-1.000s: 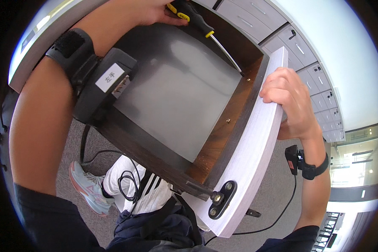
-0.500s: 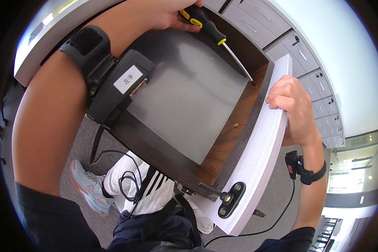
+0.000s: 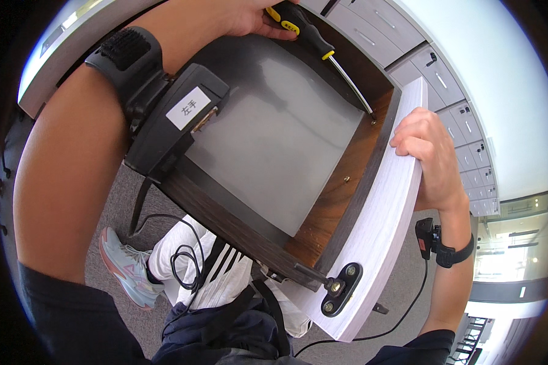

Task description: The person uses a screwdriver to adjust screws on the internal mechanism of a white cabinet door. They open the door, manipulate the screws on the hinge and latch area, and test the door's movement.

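Left hand [image 3: 256, 23], 12 o'clock, grip round screwdriver [image 3: 315, 41], tip at screw [image 3: 374, 123], 2 o'clock; right hand [image 3: 430, 157], 3 o'clock, clasps white panel [image 3: 374, 234], seemingly for steadiness.

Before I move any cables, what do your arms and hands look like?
Short dark sleeves; bare left hand and right hand. Left forearm: black strap, blocky black device with white printed label, black cable. Right wrist: black band, black module with small reddish patch, thin black cable.
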Demonstrator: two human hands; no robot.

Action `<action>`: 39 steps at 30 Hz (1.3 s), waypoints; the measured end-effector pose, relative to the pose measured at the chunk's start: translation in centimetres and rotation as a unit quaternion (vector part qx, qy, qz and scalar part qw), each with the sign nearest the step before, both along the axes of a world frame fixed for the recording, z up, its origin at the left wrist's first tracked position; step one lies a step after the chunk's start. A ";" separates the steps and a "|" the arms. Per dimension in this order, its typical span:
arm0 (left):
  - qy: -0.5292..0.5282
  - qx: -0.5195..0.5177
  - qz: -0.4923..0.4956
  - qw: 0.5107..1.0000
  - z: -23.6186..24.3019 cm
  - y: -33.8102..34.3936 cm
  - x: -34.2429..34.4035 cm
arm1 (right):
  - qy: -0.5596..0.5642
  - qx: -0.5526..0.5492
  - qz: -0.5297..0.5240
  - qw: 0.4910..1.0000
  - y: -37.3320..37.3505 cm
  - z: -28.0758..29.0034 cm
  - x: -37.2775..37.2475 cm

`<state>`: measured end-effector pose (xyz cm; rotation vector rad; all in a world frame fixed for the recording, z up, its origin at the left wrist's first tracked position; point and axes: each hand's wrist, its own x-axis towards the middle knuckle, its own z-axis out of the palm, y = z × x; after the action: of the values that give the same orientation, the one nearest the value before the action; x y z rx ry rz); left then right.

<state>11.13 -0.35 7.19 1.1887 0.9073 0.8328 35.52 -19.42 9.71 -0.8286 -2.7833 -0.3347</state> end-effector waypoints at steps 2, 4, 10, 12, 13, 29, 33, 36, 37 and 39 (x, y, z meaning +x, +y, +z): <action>-0.002 0.002 0.003 1.000 0.1 -0.1 0.0 | 0.001 -0.001 0.002 1.000 0.0 -0.1 0.0; -0.002 0.004 0.007 1.000 0.1 -0.3 -0.2 | 0.003 -0.002 0.006 1.000 0.1 -0.2 0.0; 0.004 0.005 0.030 1.000 0.1 0.0 -0.2 | 0.002 -0.011 0.002 1.000 0.1 -0.1 0.2; -0.008 0.000 0.025 1.000 0.2 0.0 -0.3 | -0.003 -0.007 0.004 1.000 0.1 -0.1 0.2; -0.008 -0.001 0.025 1.000 0.3 -0.1 -0.3 | -0.002 -0.007 0.004 1.000 0.1 -0.1 0.2; 0.008 0.015 0.022 1.000 -0.1 0.1 -0.2 | -0.034 0.025 -0.008 0.999 0.5 0.6 1.0; 0.010 0.015 0.027 0.999 -0.3 0.1 -0.4 | -0.054 0.035 -0.023 0.998 1.0 0.7 1.7; 0.004 0.004 0.036 0.999 0.0 -0.1 -0.2 | -0.071 0.057 -0.027 0.995 0.9 1.0 1.6; 0.004 0.004 0.036 0.999 0.2 -0.2 -0.2 | -0.071 0.057 -0.027 0.995 1.0 1.1 1.5; 0.006 0.000 0.029 1.000 0.0 0.1 -0.2 | -0.080 0.073 -0.016 0.994 1.1 1.2 1.4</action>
<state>10.90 -0.29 7.19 1.1731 0.9555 0.8735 36.89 -18.29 10.92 -0.8448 -2.8509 -0.6296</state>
